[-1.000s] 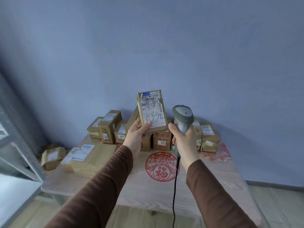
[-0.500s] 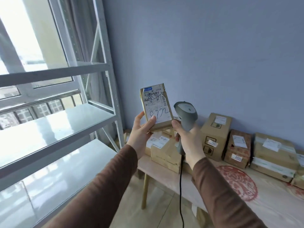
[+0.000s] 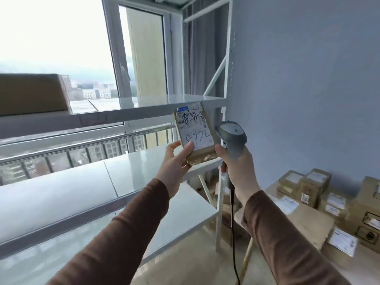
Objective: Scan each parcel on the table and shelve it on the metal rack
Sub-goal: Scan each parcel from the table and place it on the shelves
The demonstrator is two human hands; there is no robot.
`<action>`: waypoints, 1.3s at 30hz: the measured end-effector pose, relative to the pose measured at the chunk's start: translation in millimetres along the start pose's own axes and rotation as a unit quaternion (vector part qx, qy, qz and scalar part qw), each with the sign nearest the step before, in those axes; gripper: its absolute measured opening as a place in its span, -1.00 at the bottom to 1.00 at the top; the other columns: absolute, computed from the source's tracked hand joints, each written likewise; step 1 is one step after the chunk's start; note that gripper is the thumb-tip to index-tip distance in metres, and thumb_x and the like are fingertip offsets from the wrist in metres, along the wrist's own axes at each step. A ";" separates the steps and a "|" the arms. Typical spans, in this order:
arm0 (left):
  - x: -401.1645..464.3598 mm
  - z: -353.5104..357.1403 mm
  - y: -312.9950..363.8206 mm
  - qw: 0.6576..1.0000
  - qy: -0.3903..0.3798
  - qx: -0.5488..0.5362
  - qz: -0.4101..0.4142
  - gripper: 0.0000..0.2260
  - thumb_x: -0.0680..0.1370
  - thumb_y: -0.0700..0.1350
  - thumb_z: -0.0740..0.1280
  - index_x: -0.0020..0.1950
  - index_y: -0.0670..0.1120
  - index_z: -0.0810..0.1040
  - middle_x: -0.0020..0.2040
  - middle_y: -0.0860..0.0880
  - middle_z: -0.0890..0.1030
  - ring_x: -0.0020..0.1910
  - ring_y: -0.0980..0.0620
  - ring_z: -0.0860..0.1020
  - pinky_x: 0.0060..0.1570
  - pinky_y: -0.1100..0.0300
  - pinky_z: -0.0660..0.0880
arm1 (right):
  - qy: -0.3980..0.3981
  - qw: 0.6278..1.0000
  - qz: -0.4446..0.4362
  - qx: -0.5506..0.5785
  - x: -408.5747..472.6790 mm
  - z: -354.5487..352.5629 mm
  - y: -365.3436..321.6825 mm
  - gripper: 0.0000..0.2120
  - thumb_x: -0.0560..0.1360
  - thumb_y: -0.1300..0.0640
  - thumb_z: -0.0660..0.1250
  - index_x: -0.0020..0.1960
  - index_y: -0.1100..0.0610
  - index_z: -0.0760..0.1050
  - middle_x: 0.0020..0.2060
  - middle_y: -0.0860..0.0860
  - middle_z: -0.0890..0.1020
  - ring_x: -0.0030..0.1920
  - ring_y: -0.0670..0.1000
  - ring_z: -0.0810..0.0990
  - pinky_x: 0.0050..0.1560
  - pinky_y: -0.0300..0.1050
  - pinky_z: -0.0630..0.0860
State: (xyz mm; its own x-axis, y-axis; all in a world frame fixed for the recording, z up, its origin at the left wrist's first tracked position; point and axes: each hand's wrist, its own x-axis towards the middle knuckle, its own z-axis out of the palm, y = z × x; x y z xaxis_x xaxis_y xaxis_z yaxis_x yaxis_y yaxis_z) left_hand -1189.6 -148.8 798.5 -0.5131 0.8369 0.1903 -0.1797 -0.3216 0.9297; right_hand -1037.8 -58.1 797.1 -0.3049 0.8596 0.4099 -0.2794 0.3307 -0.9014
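Before the white metal rack (image 3: 144, 112), a flat brown cardboard parcel (image 3: 195, 132) with a scribbled paper label stands upright in the left hand (image 3: 174, 163), its grip pinching the lower edge. Compared with half a second ago, the rack now fills the view. Beside the parcel, the right hand (image 3: 238, 171) wraps the grey plastic scanner (image 3: 232, 136).

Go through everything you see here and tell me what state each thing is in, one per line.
Small parcel: held upright in the left hand, label facing the camera.
Scanner: gripped in the right hand, cord hanging down.
Metal rack: one box on its upper shelf.
Parcels on the table: stacked, untouched.
Window: cannot tell if open.
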 end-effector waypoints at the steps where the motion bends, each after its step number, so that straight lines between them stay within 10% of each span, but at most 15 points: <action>1: 1.9 -14.3 10.9 1.000 0.009 0.003 0.004 -0.31 0.47 0.12 0.52 0.50 -0.03 0.33 0.22 -0.14 0.70 0.15 -0.09 0.71 0.21 0.07 0.61 | -0.011 1.000 -0.002 0.005 4.2 18.5 -2.5 -0.78 0.55 0.04 0.50 0.10 0.09 0.52 -0.44 -0.18 0.53 -0.48 -0.09 0.46 -0.47 -0.22 0.41; 24: 182.0 -167.4 154.7 0.978 0.095 0.160 0.092 -0.45 0.60 -0.09 0.46 0.54 -0.06 0.33 0.26 -0.11 0.67 0.02 0.07 0.67 0.04 0.25 0.57 | -0.140 0.985 0.016 0.100 217.0 257.7 26.6 -0.82 0.53 0.03 0.50 0.00 0.10 0.57 -0.51 -0.09 0.48 -0.50 -0.08 0.46 -0.41 -0.17 0.45; 29: 215.1 -177.6 174.2 0.974 0.095 0.176 0.106 -0.39 0.61 -0.02 0.44 0.59 -0.06 0.26 0.34 -0.14 0.60 0.32 -0.12 0.59 0.44 -0.04 0.46 | -0.168 0.982 -0.004 0.088 261.7 277.9 9.9 -0.83 0.52 0.00 0.51 -0.01 0.06 0.61 -0.40 -0.09 0.61 -0.47 -0.06 0.50 -0.42 -0.13 0.50; 39: 245.3 -205.4 209.2 0.980 0.076 0.146 0.109 -0.36 0.61 -0.04 0.45 0.59 -0.12 0.23 0.34 -0.19 0.59 0.33 -0.15 0.59 0.48 -0.07 0.43 | -0.166 0.985 -0.039 0.020 290.5 315.9 -26.2 -0.89 0.54 0.07 0.49 -0.05 0.09 0.62 -0.41 -0.08 0.68 -0.51 -0.07 0.51 -0.46 -0.18 0.52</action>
State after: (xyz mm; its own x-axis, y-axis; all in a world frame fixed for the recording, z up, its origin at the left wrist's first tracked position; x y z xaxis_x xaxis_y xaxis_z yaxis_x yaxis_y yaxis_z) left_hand -1525.4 -101.7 974.9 -0.6359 0.6799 0.3652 0.1839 -0.3261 0.9273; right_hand -1406.7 59.9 983.8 -0.5604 0.6550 0.5069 -0.3477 0.3695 -0.8617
